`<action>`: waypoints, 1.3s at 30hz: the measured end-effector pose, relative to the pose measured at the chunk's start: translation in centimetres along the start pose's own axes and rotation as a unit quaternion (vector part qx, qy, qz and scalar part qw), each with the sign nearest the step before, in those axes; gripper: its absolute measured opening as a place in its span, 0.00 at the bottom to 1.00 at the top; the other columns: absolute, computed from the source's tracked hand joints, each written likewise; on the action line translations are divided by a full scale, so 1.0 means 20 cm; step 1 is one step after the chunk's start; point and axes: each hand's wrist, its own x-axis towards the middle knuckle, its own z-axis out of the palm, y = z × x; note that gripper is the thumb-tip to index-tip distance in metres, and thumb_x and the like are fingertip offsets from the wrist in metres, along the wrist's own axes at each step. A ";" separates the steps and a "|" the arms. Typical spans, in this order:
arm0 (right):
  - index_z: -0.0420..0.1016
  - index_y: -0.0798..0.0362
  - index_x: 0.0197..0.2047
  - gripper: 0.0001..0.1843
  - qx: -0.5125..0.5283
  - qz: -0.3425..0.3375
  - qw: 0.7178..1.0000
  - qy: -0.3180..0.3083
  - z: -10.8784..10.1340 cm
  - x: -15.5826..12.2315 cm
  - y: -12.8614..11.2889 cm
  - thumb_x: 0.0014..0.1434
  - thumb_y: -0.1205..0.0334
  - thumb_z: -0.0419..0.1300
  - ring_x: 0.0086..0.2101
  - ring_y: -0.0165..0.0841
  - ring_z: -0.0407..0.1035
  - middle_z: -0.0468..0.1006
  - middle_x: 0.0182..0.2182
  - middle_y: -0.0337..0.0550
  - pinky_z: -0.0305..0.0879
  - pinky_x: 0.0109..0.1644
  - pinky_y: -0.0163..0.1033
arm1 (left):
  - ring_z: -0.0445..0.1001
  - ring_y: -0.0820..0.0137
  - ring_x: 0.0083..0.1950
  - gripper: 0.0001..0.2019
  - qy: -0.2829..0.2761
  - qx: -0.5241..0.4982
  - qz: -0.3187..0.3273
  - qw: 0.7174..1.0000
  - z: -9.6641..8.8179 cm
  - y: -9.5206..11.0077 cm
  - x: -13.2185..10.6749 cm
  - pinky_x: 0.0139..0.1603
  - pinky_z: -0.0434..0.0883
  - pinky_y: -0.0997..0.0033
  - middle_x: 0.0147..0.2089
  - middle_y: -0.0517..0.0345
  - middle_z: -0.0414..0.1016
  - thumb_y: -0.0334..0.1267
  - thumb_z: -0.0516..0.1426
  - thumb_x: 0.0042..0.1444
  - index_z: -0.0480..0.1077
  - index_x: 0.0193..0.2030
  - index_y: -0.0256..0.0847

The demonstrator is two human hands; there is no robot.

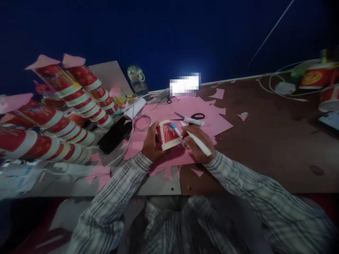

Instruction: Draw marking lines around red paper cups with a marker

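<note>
My left hand (150, 141) is wrapped round a red and white paper cup (167, 134) lying on its side on pink paper (196, 109). My right hand (199, 144) grips a white marker (196, 140) and touches the cup's rim. A second white marker (194, 122) and black-handled scissors (192, 116) lie on the pink paper just beyond the cup.
Stacks of red and white cups (66, 106) capped with pink paper lie at the left. A black phone (114, 135), a clear tape ring (142, 122) and a white cable are beside them. A bottle (137, 79) stands at the back; more cups (316, 77) and cables at far right.
</note>
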 end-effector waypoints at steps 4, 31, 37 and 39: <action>0.70 0.49 0.59 0.22 -0.099 -0.076 0.990 -0.059 0.00 -0.01 0.01 0.61 0.64 0.59 0.41 0.42 0.69 0.74 0.39 0.49 0.72 0.46 0.52 | 0.67 0.47 0.65 0.56 -0.002 0.005 -0.025 1.000 0.00 0.00 0.00 0.54 0.77 0.52 0.66 0.31 0.60 0.69 0.62 0.48 0.45 0.73 0.36; 0.72 0.49 0.57 0.18 0.120 0.062 0.990 -0.031 -0.02 0.00 -0.01 0.70 0.52 0.53 0.27 0.32 0.69 0.75 0.31 0.42 0.71 0.31 0.42 | 0.68 0.47 0.64 0.50 -0.029 0.045 -0.004 0.999 0.02 0.07 0.01 0.62 0.70 0.41 0.62 0.36 0.65 0.56 0.65 0.49 0.48 0.72 0.38; 0.80 0.53 0.42 0.21 0.097 0.052 0.993 -0.044 0.01 0.01 -0.04 0.68 0.45 0.54 0.28 0.33 0.70 0.74 0.27 0.43 0.71 0.32 0.42 | 0.67 0.44 0.64 0.54 -0.059 0.087 -0.014 0.994 0.01 0.07 0.02 0.64 0.67 0.40 0.63 0.32 0.65 0.59 0.66 0.46 0.48 0.71 0.33; 0.80 0.53 0.40 0.20 0.088 0.051 0.993 -0.052 0.01 0.00 -0.05 0.68 0.46 0.54 0.27 0.33 0.70 0.74 0.26 0.43 0.71 0.32 0.42 | 0.67 0.44 0.64 0.54 -0.064 0.095 -0.018 0.993 0.02 0.07 0.02 0.65 0.67 0.40 0.64 0.32 0.65 0.59 0.66 0.46 0.48 0.72 0.32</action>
